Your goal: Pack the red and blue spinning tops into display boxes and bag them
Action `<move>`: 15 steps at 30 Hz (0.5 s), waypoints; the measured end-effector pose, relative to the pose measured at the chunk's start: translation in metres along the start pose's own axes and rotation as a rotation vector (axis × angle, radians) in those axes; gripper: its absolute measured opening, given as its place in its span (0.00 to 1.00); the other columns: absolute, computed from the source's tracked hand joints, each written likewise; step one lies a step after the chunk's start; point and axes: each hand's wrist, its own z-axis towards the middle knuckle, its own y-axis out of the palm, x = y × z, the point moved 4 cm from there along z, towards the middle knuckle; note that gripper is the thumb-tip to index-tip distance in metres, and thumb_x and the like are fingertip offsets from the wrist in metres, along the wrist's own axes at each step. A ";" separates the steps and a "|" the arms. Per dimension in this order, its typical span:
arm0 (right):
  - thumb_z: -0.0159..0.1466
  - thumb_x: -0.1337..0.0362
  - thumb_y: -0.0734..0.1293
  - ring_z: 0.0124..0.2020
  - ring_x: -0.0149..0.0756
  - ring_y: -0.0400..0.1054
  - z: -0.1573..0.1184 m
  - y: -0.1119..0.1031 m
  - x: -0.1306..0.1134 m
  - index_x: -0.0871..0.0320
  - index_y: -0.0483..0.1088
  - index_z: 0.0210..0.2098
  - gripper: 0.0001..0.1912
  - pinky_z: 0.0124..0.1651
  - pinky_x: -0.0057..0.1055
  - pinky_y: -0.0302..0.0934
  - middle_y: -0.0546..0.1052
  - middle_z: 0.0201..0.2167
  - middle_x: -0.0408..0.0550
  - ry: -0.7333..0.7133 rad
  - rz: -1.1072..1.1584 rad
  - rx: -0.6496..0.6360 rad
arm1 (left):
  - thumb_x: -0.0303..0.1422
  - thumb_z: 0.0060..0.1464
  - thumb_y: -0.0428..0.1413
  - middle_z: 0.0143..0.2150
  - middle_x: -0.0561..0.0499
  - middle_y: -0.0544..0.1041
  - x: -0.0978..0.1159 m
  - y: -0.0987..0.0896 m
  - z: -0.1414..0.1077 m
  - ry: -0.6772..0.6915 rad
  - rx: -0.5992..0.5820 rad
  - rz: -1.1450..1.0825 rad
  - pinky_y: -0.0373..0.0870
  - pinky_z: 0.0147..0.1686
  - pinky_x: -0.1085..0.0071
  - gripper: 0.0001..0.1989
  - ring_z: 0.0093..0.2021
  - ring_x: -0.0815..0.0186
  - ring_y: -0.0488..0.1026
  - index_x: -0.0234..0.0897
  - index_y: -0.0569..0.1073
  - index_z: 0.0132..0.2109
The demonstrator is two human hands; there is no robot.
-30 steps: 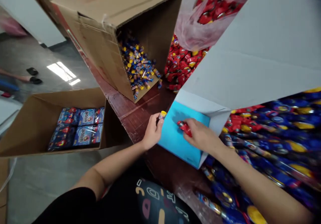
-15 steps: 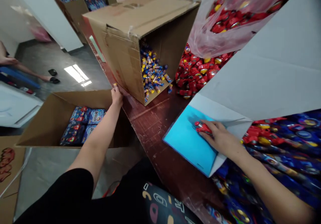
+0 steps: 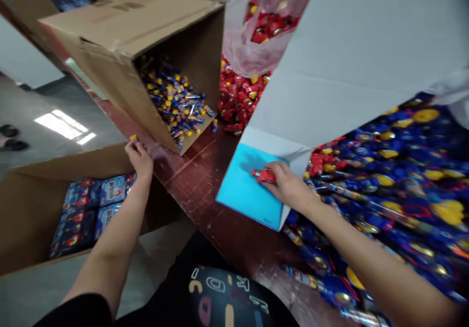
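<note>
Red toy (image 3: 265, 175) in right hand (image 3: 287, 184), left hand (image 3: 141, 161) (well apart) near table edge (image 3: 183, 200)

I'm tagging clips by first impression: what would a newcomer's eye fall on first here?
Probably the bright blue panel near the middle, with the right hand holding a small red item over it. Next come the large pile of blue-and-yellow goods at the right and the open-fronted cardboard box at upper left, small blue-and-yellow tubes heaped inside.
</note>
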 end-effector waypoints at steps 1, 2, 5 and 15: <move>0.74 0.53 0.63 0.55 0.55 0.76 -0.009 -0.003 -0.006 0.56 0.66 0.64 0.22 0.55 0.52 0.77 0.71 0.61 0.61 -0.014 0.010 0.018 | 0.42 0.76 0.47 0.57 0.37 0.74 0.001 0.004 -0.018 0.006 0.020 0.001 0.72 0.59 0.47 0.21 0.55 0.54 0.74 0.30 0.67 0.64; 0.75 0.52 0.63 0.54 0.53 0.77 -0.020 -0.005 -0.012 0.53 0.67 0.64 0.22 0.53 0.51 0.77 0.71 0.61 0.59 -0.017 0.018 0.027 | 0.41 0.76 0.45 0.57 0.35 0.74 0.005 0.011 -0.039 0.030 0.001 -0.008 0.71 0.61 0.47 0.22 0.56 0.53 0.74 0.28 0.67 0.63; 0.74 0.51 0.66 0.52 0.49 0.77 -0.052 -0.015 -0.033 0.51 0.68 0.62 0.21 0.51 0.47 0.77 0.72 0.58 0.57 0.019 0.098 0.047 | 0.41 0.70 0.54 0.51 0.36 0.79 0.033 0.031 -0.105 0.194 -0.222 -0.095 0.75 0.56 0.53 0.19 0.52 0.51 0.78 0.31 0.74 0.57; 0.71 0.59 0.69 0.56 0.39 0.71 -0.134 -0.020 -0.046 0.52 0.66 0.69 0.28 0.60 0.34 0.69 0.74 0.54 0.51 0.049 0.402 0.162 | 0.39 0.67 0.60 0.51 0.50 0.84 0.205 0.056 -0.173 0.917 -0.601 -0.417 0.79 0.49 0.51 0.12 0.47 0.50 0.82 0.53 0.79 0.56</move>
